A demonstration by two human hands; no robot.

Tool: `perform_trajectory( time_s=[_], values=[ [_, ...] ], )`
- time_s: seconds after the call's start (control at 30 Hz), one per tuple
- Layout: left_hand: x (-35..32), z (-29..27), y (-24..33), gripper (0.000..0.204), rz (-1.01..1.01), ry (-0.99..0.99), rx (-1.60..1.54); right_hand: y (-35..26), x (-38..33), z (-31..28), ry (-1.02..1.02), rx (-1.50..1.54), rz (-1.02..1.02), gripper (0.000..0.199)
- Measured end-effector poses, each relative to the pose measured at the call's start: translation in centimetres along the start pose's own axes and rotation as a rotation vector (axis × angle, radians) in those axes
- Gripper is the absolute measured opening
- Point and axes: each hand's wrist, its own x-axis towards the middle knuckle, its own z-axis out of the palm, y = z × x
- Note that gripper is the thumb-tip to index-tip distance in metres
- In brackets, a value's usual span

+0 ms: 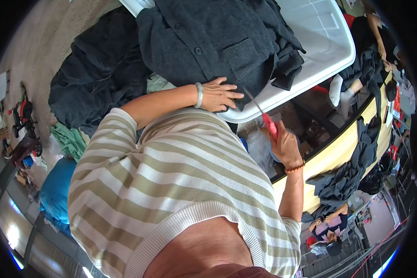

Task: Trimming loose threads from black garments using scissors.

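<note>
The left hand [220, 95] lies flat, fingers spread, on the lower edge of a dark grey buttoned garment [213, 41] draped over a white plastic bin [329, 41] (more dark cloth is heaped further left). Just right of it, the right hand [285, 146] is closed around a red-handled tool [268, 124], its thin blade angled up toward the garment's hem
</note>
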Motion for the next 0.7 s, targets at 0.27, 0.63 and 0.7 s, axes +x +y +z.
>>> perform_trajectory(
  time_s=[0.27, 0.63, 0.7],
  values=[
    [-0.6, 2.1, -0.7, 0.047, -0.053, -0.01, -0.064, -3.7, 0.7, -2.7, -0.086, 0.12, -0.088, 0.021],
    [-5.4, -3.6, -4.4, 0.042, -0.746, 0.716, 0.304, -8.0, 7.3, -3.2, 0.04, -0.023, -0.234, 0.03],
    [-5.8, -4.3, -6.2, 0.047, -0.774, 0.641, 0.383, -7.4, 6.5, -2.8, 0.04, -0.018, -0.225, 0.03]
  ],
)
